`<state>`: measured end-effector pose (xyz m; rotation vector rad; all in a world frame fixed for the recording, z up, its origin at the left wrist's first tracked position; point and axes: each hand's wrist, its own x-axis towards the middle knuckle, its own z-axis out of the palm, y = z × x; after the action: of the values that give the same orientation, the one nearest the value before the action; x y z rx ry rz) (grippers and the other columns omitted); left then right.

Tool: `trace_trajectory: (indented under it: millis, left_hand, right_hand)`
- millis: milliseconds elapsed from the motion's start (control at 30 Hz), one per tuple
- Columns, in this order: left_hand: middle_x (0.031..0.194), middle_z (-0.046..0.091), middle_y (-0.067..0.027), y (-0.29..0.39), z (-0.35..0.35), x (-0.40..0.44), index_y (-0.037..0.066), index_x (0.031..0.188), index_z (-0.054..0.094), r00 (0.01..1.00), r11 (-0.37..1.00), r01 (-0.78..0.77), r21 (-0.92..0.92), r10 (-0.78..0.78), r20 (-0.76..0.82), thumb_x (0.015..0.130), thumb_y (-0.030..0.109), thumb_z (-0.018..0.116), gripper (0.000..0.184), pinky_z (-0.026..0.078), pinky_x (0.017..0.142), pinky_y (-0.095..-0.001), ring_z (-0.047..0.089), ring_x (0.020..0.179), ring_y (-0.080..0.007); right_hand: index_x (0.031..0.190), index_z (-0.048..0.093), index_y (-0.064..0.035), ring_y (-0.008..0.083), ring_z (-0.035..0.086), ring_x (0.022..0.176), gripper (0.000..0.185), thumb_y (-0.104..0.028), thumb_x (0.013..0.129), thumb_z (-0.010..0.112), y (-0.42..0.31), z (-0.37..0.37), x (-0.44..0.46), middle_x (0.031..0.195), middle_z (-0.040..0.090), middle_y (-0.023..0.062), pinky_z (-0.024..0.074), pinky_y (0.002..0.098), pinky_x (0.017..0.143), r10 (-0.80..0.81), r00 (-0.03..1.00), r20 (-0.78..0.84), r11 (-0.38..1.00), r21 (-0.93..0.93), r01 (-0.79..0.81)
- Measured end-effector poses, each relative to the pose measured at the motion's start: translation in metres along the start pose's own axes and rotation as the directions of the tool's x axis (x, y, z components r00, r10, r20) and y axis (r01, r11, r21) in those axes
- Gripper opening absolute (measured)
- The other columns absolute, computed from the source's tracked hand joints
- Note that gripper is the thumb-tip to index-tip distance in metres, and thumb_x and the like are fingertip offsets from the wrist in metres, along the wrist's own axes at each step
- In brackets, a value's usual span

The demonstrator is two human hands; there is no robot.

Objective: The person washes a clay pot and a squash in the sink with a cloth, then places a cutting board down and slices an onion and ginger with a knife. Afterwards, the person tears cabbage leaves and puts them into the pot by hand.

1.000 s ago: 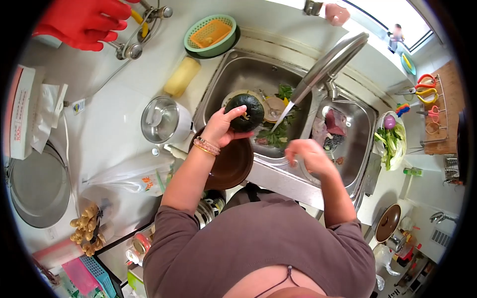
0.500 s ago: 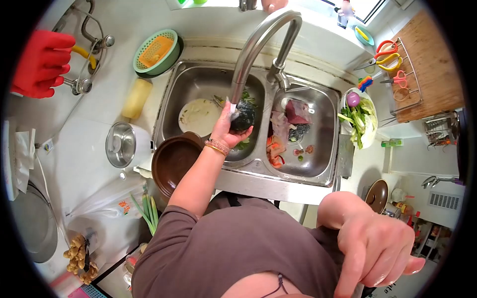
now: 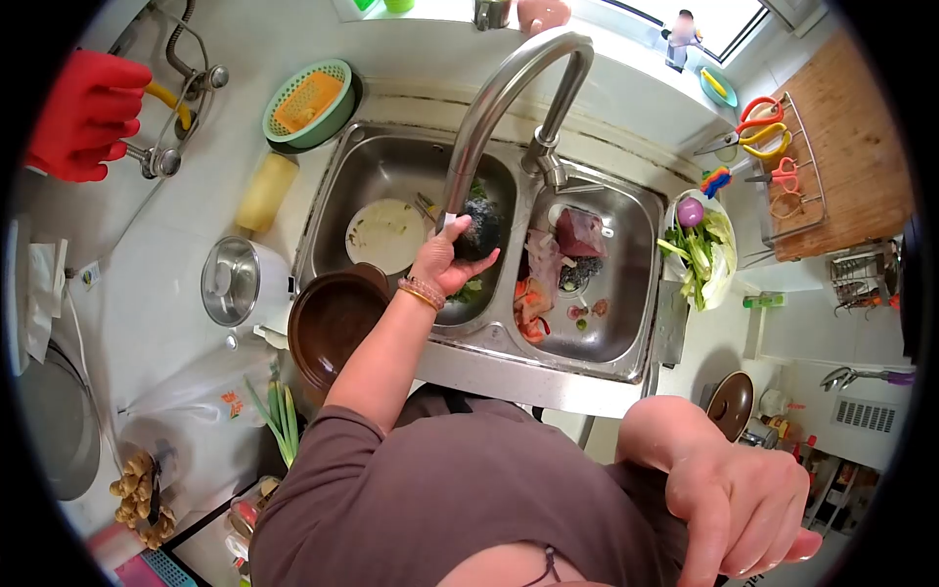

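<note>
- Holding a round, dark green squash (image 3: 482, 235) at the curved faucet's (image 3: 489, 103) spout, the left hand (image 3: 447, 266) has thumb and fingers spread around its near side.
- The squash is over the left basin (image 3: 391, 161), near leafy greens (image 3: 468, 291) and a pale round dish (image 3: 381, 240).
- The right hand (image 3: 748, 509) is well apart, beside the brown shirt (image 3: 460, 479), fingers bent; its palm is hidden, so its grip cannot be told.
- Raw meat (image 3: 579, 235) lies in the right basin (image 3: 611, 338).
</note>
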<state>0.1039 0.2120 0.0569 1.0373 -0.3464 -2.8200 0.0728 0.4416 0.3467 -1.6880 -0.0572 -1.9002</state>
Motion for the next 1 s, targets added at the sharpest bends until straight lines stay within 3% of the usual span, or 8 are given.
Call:
trace_trajectory:
  millis: [333,467,567,667,733,800,900,1000]
  left_hand:
    - [0.113,0.055,-0.0126,0.012,-0.015,0.005,0.012,0.117,0.049,0.988,1.000,0.006,0.020,-0.009,0.152,0.082,0.018,0.066,0.039,0.056,0.078,-0.0453,0.058,0.101,-0.0335]
    - [0.107,0.060,-0.0106,0.018,-0.025,0.007,0.013,0.115,0.053,0.980,0.998,0.040,0.037,-0.047,0.195,0.085,0.027,0.065,0.035,0.057,0.065,-0.0363,0.061,0.092,-0.0325]
    - [0.099,0.063,-0.0071,0.022,-0.013,-0.005,0.014,0.109,0.056,0.974,0.996,0.004,0.085,-0.023,0.223,0.089,0.032,0.060,0.027,0.055,0.058,-0.0331,0.063,0.085,-0.0287]
    - [0.098,0.063,-0.0059,0.026,-0.014,-0.005,0.012,0.111,0.056,0.969,0.993,0.002,0.115,-0.030,0.247,0.091,0.042,0.053,0.036,0.053,0.052,-0.0279,0.064,0.081,-0.0235]
    - [0.094,0.064,-0.0041,0.021,-0.008,-0.004,0.015,0.107,0.057,0.990,0.967,-0.091,0.238,0.063,0.123,0.093,0.049,0.046,0.039,0.052,0.050,-0.0258,0.063,0.075,-0.0171]
    - [0.093,0.063,-0.0050,0.022,-0.017,-0.007,0.010,0.111,0.056,0.985,0.929,-0.174,0.326,0.167,0.051,0.093,0.043,0.049,0.038,0.052,0.052,-0.0267,0.063,0.078,-0.0166]
    - [0.100,0.061,-0.0089,0.032,-0.044,0.003,0.011,0.122,0.049,0.611,-0.094,-0.519,0.850,0.654,0.446,0.093,0.035,0.054,0.038,0.057,0.058,-0.0396,0.064,0.087,-0.0232]
    - [0.112,0.056,-0.0119,0.028,-0.004,-0.024,0.016,0.132,0.039,0.868,0.474,-0.379,0.795,0.480,0.128,0.093,0.031,0.056,0.045,0.059,0.062,-0.0448,0.062,0.092,-0.0273]
  right_hand:
    - [0.053,0.044,-0.0106,0.0129,0.054,0.049,0.051,-0.028,0.100,0.040,0.005,-0.005,0.003,0.053,0.046,-0.0010,0.0526,0.0333,0.090,0.009,1.000,0.016,1.000,0.005,-0.009]
    - [0.054,0.044,-0.0090,0.0146,0.048,0.047,0.043,-0.019,0.095,0.052,0.017,-0.027,-0.025,0.053,0.050,0.0011,0.0560,0.0390,0.068,0.062,0.997,0.036,0.998,0.030,-0.063]
    - [0.078,0.059,0.0014,0.0147,0.053,0.059,0.021,-0.017,0.087,0.064,0.032,-0.053,-0.072,0.065,0.055,0.0034,0.0495,0.0309,0.064,0.464,0.463,-0.755,0.469,-0.234,-0.851]
    - [0.120,0.053,-0.0020,0.0173,0.055,0.103,0.047,-0.029,0.084,0.068,0.133,-0.133,-0.170,0.112,0.056,0.0100,0.0437,0.0284,0.090,0.254,0.465,-0.848,0.073,-0.463,-0.883]
    - [0.126,0.050,-0.0057,0.0202,0.057,0.101,0.054,-0.031,0.082,0.069,0.200,-0.156,-0.229,0.112,0.056,0.0112,0.0454,0.0305,0.089,0.084,0.535,-0.841,0.091,-0.528,-0.844]
    - [0.126,0.050,-0.0056,0.0230,0.060,0.096,0.053,-0.026,0.081,0.069,0.219,-0.153,-0.206,0.111,0.058,0.0126,0.0473,0.0306,0.086,0.276,0.018,-0.961,0.408,0.100,-0.908]
    - [0.108,0.057,-0.0091,0.0207,0.063,0.076,0.033,-0.033,0.087,0.063,0.221,-0.182,-0.189,0.091,0.063,0.0060,0.0548,0.0400,0.065,0.617,-0.302,-0.726,0.504,0.660,-0.557]
    - [0.088,0.064,-0.0085,0.0189,0.063,0.072,0.027,-0.036,0.086,0.067,0.238,-0.201,-0.200,0.086,0.064,0.0037,0.0527,0.0390,0.067,0.573,-0.222,-0.789,0.506,0.553,-0.662]
